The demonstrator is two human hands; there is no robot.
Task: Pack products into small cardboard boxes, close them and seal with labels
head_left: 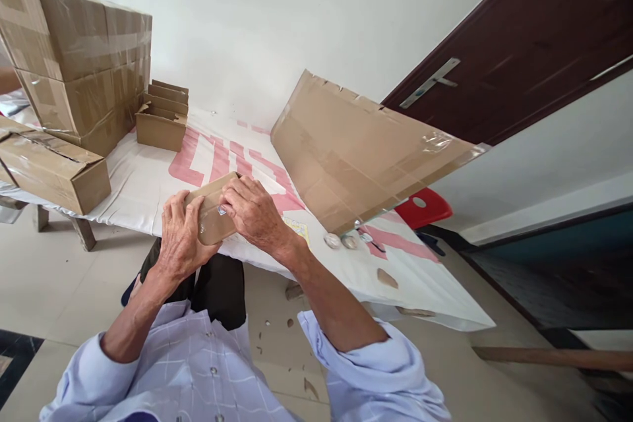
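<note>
A small brown cardboard box [213,219] is held just over the near edge of the cloth-covered table. My left hand [182,234] is closed around its left side, fingers over the top face and thumb below. My right hand [254,211] is at the box's right side with its fingers pinched. A small shiny, clear scrap [222,210], perhaps tape, shows at those fingertips against the box face. The far fingers of my right hand rest by the box's upper right corner. The underside of the box is hidden.
Taped cartons [89,59] are stacked at left, beside an open box with dividers [161,120] and a long carton [54,168]. A large cardboard sheet [366,145] leans on the right. Near it lie tape rolls [333,241] and a red stool [424,206]. Another person's arm [8,80] shows far left.
</note>
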